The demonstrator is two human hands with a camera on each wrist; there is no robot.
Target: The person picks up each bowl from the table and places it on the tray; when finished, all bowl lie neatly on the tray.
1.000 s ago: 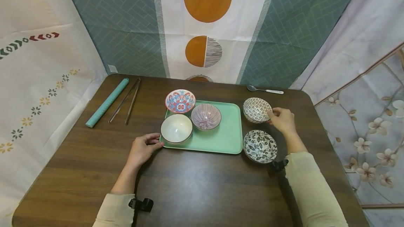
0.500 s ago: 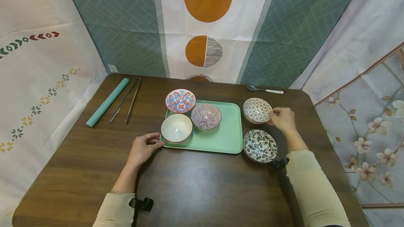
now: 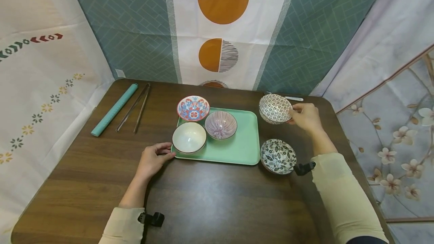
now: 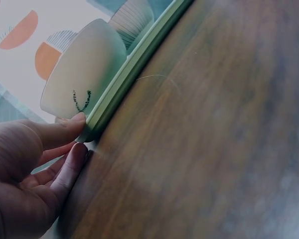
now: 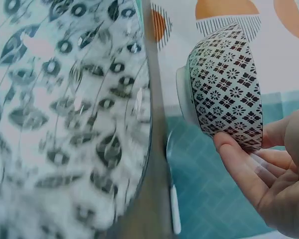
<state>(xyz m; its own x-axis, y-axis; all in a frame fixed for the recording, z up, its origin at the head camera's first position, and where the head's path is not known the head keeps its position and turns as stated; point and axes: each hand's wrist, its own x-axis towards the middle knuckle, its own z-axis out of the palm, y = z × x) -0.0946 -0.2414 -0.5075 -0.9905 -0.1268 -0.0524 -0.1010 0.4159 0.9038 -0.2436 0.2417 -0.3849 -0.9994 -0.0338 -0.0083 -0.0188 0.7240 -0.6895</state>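
My right hand point(image 3: 306, 118) pinches the rim of a small bowl point(image 3: 275, 109) with a brown lattice pattern. In the right wrist view this patterned bowl point(image 5: 226, 87) is tilted and raised off the table, its white foot showing. My left hand point(image 3: 153, 161) pinches the near left corner of a mint green tray point(image 3: 245, 138); in the left wrist view the thumb lies on the tray's rim point(image 4: 122, 82), the fingers below. A plain white bowl point(image 3: 189, 138) and a purple-striped bowl point(image 3: 221, 125) sit on the tray. A red and blue bowl point(image 3: 193, 108) is at its far left corner.
A black and white leaf-patterned bowl point(image 3: 278, 156) stands right beside the tray, below my right hand. Behind the raised bowl lies a spoon point(image 3: 294, 98), partly hidden. Metal tongs point(image 3: 133, 108) and a teal rod-shaped thing point(image 3: 114, 109) lie at the back left of the brown table point(image 3: 203, 202).
My right hand has lifted the lattice-patterned bowl up and slightly toward the back, so that it now covers part of the spoon. The left hand and the tray have stayed put.
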